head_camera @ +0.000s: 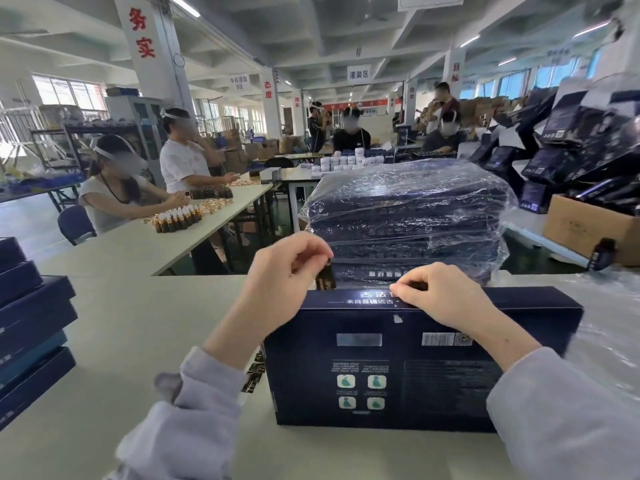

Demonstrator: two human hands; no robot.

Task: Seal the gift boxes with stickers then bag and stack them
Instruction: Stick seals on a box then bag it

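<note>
left hand (287, 268) pinches a dark sticker (325, 276) just above the upright gift box (398, 368) on the table (138, 323), right hand (446, 299) pinching its top edge, where a skewed press could well leave the flap unsealed.

The box (415, 368) is showing dark navy blue, with white lettering on its top side, a white barcode label and four pale green squares. The sticker strip (324, 277) is looking black with gold marks. The table (138, 323) is appearing pale grey-green. The sleeves (207, 386) are showing light grey-lilac. The wrapped stack (408, 209) is shining navy under clear film.
</note>
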